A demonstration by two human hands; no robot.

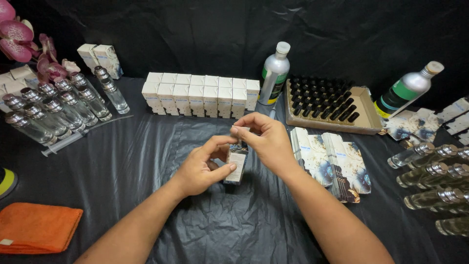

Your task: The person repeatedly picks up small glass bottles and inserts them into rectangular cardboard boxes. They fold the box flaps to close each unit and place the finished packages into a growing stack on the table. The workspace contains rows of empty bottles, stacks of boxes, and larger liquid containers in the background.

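My left hand (201, 167) grips a small printed carton (237, 166) by its side, holding it upright over the black plastic sheet. My right hand (264, 141) is at the carton's top, its thumb and fingers pinched on the upper flap. What is inside the carton is hidden by my fingers. Both forearms reach in from the bottom edge.
A block of white cartons (200, 94) stands behind. Several glass bottles (58, 105) and a syringe (73, 139) lie left, more bottles (435, 183) right. Flat printed cartons (332, 161), a tray of black caps (327, 105), two silver bottles (273, 73), an orange cloth (36, 227).
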